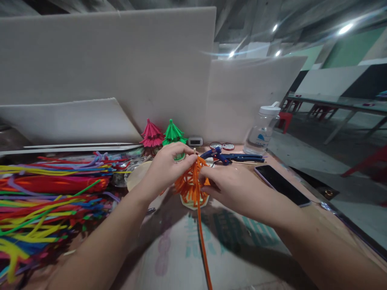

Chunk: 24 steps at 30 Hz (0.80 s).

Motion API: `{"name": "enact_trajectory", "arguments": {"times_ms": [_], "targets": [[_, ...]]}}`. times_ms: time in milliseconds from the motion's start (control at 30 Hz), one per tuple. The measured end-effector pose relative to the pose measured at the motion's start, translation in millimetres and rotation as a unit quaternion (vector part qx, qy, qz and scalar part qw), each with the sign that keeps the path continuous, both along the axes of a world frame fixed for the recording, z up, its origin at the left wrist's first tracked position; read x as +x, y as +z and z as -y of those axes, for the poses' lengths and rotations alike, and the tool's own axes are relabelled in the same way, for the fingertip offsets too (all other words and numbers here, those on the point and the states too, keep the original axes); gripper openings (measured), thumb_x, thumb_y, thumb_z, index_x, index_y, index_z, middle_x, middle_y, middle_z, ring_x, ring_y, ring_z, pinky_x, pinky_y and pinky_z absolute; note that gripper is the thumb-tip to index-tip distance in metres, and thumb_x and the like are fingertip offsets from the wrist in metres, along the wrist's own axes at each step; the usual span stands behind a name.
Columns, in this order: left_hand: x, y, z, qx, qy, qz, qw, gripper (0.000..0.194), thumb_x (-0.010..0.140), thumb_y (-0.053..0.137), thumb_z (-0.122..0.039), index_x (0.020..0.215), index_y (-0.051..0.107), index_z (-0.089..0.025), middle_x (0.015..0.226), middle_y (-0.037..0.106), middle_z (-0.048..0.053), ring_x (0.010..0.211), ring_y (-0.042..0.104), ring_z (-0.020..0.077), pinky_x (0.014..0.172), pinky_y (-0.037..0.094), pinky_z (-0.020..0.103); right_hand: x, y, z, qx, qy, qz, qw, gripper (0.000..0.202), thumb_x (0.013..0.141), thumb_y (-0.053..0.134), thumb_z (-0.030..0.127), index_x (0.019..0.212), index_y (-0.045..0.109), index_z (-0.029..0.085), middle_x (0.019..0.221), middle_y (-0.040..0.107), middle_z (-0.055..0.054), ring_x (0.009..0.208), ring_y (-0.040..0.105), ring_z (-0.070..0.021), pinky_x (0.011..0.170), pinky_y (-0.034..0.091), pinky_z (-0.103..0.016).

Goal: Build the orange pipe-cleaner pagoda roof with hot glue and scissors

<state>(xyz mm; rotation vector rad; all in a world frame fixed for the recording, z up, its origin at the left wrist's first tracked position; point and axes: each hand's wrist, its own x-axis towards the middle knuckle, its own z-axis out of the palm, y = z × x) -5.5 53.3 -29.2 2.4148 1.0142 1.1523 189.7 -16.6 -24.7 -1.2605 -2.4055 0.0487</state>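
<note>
Atop orange cone [192, 183], L fingers [189, 162] pinched, R fingers [209, 173] part-curled @ side.

Both bare forearms reach forward and angle inward. I see the left hand [169, 165] slightly higher, thumb and forefinger nearly meeting; the right hand [229, 183] curls close beside it, fingers [211, 190] bent.

Upright openwork orange cone [190, 195] on pale base [190, 206], long strand [202, 245] down its front
</note>
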Motion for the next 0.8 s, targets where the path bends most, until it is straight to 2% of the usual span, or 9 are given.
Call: {"name": "enact_trajectory", "arguments": {"times_ms": [133, 267, 467, 667, 800], "targets": [[-1, 1.2, 0, -0.006, 0.022, 0.000, 1.000, 0.017, 0.088, 0.062, -0.034, 0.086, 0.070, -0.018, 0.094, 0.073, 0.003, 0.091, 0.067, 0.0199, 0.088, 0.046, 0.032, -6, -3.0, 6, -0.041, -0.032, 0.011, 0.999, 0.026, 0.094, 0.059, 0.032, 0.072, 0.065, 0.019, 0.069, 0.069, 0.000, 0.059, 0.055, -0.0138, 0.055, 0.024, -0.028], [-2, 0.7, -1, -0.010, 0.037, -0.004, 0.999, 0.019, 0.089, 0.061, -0.036, 0.086, 0.069, -0.019, 0.095, 0.073, 0.004, 0.092, 0.067, 0.0210, 0.088, 0.047, 0.034, -7, -22.0, 7, -0.084, -0.065, -0.033, 0.994, 0.023, 0.095, 0.057, 0.033, 0.082, 0.071, 0.020, 0.077, 0.074, -0.002, 0.065, 0.060, -0.0158, 0.058, 0.028, -0.027], [-2, -1.0, 0, -0.025, 0.038, -0.006, 0.999, 0.022, 0.089, 0.061, -0.039, 0.089, 0.070, -0.019, 0.097, 0.073, 0.004, 0.093, 0.067, 0.0220, 0.089, 0.048, 0.036, -10, -52.7, 3, -0.117, -0.079, -0.138, 0.980, 0.021, 0.092, 0.060, 0.038, 0.083, 0.065, 0.020, 0.071, 0.069, 0.000, 0.061, 0.058, -0.0145, 0.057, 0.029, -0.025], [-6, 2.3, -1, -0.060, 0.020, -0.004, 0.998, 0.023, 0.089, 0.060, -0.040, 0.096, 0.071, -0.020, 0.102, 0.073, 0.005, 0.097, 0.067, 0.0223, 0.093, 0.049, 0.037, -18, -55.0, -1, -0.096, -0.088, -0.141, 0.981, 0.018, 0.094, 0.054, 0.030, 0.082, 0.064, 0.019, 0.072, 0.069, -0.001, 0.061, 0.057, -0.0146, 0.057, 0.030, -0.026], [-17, 4.9, -2, -0.063, -0.005, -0.065, 0.996, 0.041, 0.081, 0.069, -0.047, 0.115, 0.068, -0.023, 0.119, 0.068, 0.007, 0.113, 0.062, 0.0270, 0.100, 0.047, 0.042, -22, -52.2, 3, -0.075, -0.099, -0.118, 0.985, 0.020, 0.095, 0.054, 0.030, 0.081, 0.065, 0.020, 0.070, 0.068, -0.001, 0.060, 0.057, -0.0155, 0.057, 0.029, -0.026]]}}
